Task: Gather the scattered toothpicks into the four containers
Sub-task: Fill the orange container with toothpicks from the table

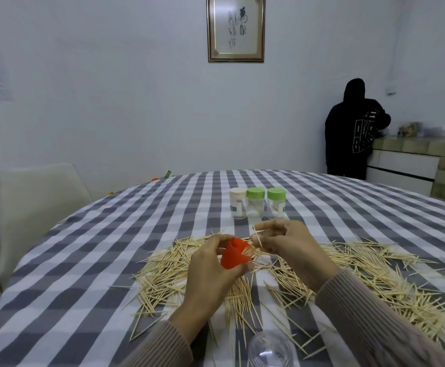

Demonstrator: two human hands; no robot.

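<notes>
Checked tablecloth [110, 234] hides under toothpicks [163, 271]; left hand [210, 271] grips red lid [234, 254], right hand [287, 250] pinches toothpicks

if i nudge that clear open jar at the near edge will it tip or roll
The clear jar looks empty, so probably light and easy to shove. Upright and squat, it would likelier slide than tip. Loose toothpicks beside it might snag it.

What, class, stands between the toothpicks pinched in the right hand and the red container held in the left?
Nothing visible does. The right hand pinches toothpicks right beside the red container, which the left hand grips.
</notes>
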